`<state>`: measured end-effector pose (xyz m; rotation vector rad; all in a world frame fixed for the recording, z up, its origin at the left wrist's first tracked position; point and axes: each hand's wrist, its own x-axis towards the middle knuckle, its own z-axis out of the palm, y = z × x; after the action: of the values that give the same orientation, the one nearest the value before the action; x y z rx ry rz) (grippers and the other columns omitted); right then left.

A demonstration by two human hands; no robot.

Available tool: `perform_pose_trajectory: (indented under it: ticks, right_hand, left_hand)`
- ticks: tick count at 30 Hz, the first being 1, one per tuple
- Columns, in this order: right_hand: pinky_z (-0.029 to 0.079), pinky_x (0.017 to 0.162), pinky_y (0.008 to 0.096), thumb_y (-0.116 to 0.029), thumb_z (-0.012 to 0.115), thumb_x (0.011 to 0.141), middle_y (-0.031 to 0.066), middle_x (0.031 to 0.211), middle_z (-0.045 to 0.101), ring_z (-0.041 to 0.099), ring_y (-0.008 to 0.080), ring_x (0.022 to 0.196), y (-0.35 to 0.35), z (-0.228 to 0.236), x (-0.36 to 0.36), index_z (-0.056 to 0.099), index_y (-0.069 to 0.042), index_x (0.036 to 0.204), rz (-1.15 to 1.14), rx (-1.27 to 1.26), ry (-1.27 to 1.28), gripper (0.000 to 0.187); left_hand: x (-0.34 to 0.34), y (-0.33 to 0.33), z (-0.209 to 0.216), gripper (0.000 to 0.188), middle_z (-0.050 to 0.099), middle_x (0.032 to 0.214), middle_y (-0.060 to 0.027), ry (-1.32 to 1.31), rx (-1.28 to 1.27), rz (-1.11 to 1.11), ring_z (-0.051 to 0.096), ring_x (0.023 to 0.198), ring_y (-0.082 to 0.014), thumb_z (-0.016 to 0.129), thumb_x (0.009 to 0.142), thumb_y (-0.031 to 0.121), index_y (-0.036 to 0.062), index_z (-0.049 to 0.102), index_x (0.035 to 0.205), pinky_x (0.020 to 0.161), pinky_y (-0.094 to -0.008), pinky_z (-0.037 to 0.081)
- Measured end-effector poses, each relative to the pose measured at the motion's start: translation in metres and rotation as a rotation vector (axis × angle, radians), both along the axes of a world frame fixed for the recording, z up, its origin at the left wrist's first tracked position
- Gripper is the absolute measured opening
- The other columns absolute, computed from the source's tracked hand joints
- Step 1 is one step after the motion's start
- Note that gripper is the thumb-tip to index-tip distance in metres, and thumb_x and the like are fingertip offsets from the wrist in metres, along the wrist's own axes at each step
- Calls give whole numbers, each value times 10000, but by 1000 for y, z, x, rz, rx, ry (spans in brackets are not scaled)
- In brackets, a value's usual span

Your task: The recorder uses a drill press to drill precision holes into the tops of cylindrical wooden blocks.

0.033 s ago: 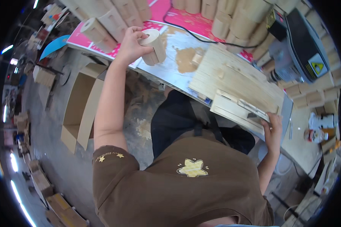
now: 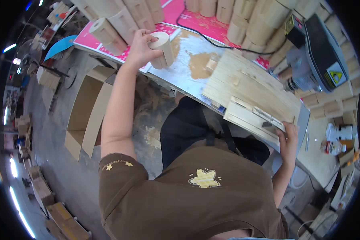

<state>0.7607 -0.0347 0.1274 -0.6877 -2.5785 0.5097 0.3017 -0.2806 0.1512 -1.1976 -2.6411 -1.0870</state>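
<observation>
At the table's front edge, my left hand (image 2: 139,49) grips a pale wooden cylinder (image 2: 164,50) with a hole in its top and a slot down its side. Its thumb is on the near side and its fingers reach over the top rim. Over to the right, my right hand (image 2: 289,138) is closed on the right end of a narrow wooden fixture (image 2: 244,115). A thin strip and a small dark piece sit on this fixture, which lies along the near edge of a wide wooden board (image 2: 238,74). My right fingertips are partly hidden.
Wooden cylinders (image 2: 134,20) stand stacked at the back left, with more along the back. A machine with a dark housing (image 2: 326,48) overhangs the right side, and a black cable (image 2: 212,42) crosses the table. Sawdust (image 2: 198,66) lies beside the board. An open cardboard box (image 2: 82,116) sits on the floor.
The whole scene has shifted slightly to the right in the picture. Both hands keep the same holds, and the cylinder stays in about the same place over the table edge.
</observation>
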Motion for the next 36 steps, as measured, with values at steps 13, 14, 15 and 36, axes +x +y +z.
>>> perform_pose_trajectory:
  ticks: [13,14,15,36]
  right_hand:
    - [416,772,402,-31,659,696,151,896,572,531,355,883,-7,0,-18,583,-23,983,-53,68,-14,297]
    - [415,773,401,-28,661,687,149,898,573,529,352,887,-7,1,-18,584,-25,986,-52,55,-23,308]
    - [415,773,401,-28,661,687,149,898,573,529,352,887,-7,1,-17,584,-25,986,-49,58,-17,308]
    - [409,767,399,-28,678,670,137,895,572,516,331,866,-12,-1,-17,584,-29,971,-148,-5,-49,315]
  left_hand:
    - [12,-12,-113,748,533,1093,-194,-210,524,498,527,1037,-321,791,558,122,-16,453,1210,897,-393,431]
    - [7,-15,-111,648,569,1033,-165,-128,494,507,580,939,-283,780,570,125,-28,517,1142,821,-362,471]
    - [6,-16,-103,648,569,1033,-165,-122,497,508,580,939,-283,780,570,125,-28,517,1142,821,-362,471]
    - [-200,-101,70,584,659,1054,-128,202,376,757,625,977,-230,806,632,290,-12,612,1094,842,-332,475]
